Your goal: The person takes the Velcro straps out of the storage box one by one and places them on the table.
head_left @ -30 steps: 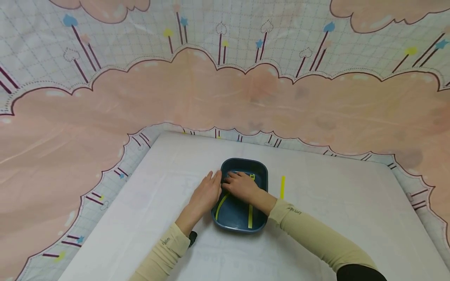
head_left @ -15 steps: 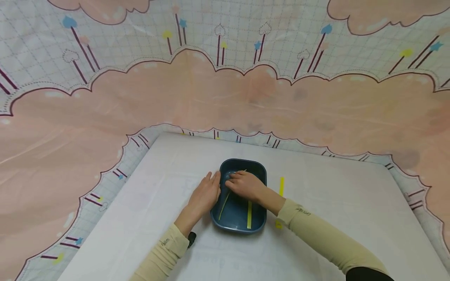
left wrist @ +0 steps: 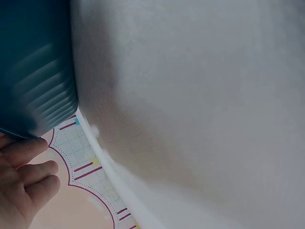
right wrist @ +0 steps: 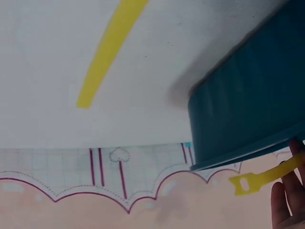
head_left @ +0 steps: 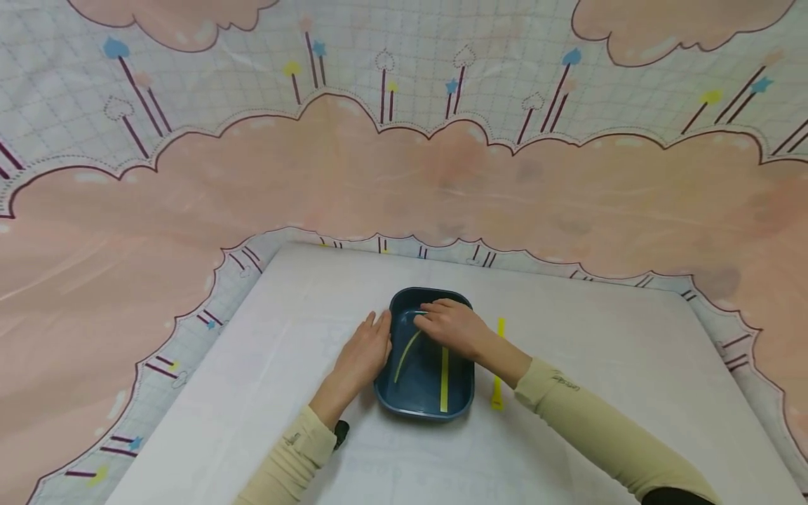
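Note:
A dark blue plastic basin (head_left: 404, 403) sits on the white table. My left hand (head_left: 362, 351) rests against its left rim in the head view; the left wrist view shows the fingers (left wrist: 28, 152) by the outer wall, thumb hidden. My right hand (head_left: 453, 326) is over the basin's far right part, holding a yellow slotted cable strap (right wrist: 259, 181) between its fingers. The strap's thin, curved tail (head_left: 404, 358) hangs inside the basin. Another yellow strap (head_left: 445, 382) lies straight along the basin floor, its far end hidden under the right hand.
Right of the basin, on the table, lies one more yellow strap (head_left: 497, 396), partly covered by the right forearm. White table (head_left: 606, 351) stretches to both sides. A patterned cloth (head_left: 404, 175) hangs behind it.
My right hand has drawn back slightly to the right and lifted the strap, whose tail has swung inside the basin. The left hand stays at the rim.

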A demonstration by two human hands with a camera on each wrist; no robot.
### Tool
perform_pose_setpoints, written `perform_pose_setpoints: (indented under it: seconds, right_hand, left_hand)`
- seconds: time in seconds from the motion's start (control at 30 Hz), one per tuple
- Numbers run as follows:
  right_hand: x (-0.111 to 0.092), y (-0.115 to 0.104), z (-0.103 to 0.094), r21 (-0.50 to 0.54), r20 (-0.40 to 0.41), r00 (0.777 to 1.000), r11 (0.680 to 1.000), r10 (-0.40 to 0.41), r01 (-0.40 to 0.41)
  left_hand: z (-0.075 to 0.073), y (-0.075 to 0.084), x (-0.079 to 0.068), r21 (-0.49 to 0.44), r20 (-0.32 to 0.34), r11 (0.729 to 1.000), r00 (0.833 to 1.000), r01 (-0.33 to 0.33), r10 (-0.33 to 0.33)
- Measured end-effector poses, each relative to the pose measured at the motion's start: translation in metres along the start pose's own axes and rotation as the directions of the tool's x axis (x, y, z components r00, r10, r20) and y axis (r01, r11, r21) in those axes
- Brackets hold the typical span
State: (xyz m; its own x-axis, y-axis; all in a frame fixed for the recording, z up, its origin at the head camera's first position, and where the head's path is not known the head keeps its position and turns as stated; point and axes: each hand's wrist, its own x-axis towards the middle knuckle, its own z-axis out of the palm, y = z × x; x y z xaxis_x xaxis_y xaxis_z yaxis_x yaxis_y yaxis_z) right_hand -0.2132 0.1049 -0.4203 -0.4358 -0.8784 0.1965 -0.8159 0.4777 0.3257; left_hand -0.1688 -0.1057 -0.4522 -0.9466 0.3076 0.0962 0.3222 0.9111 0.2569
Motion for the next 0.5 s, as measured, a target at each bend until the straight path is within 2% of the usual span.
perform_pose_setpoints:
  seconds: [0.33, 0.5]
  right_hand:
    - [-0.018, 0.010, -0.009, 0.048, -0.022, 0.996, 0.995, 0.089, -0.087]
    - [-0.028, 0.015, -0.016, 0.051, -0.047, 0.991, 0.991, 0.122, -0.120]
  left_hand:
    - [0.001, 0.001, -0.001, 0.008, -0.037, 1.000, 0.999, -0.027, 0.027]
    - [0.001, 0.001, -0.001, 0.003, -0.019, 1.000, 1.000, -0.006, 0.006]
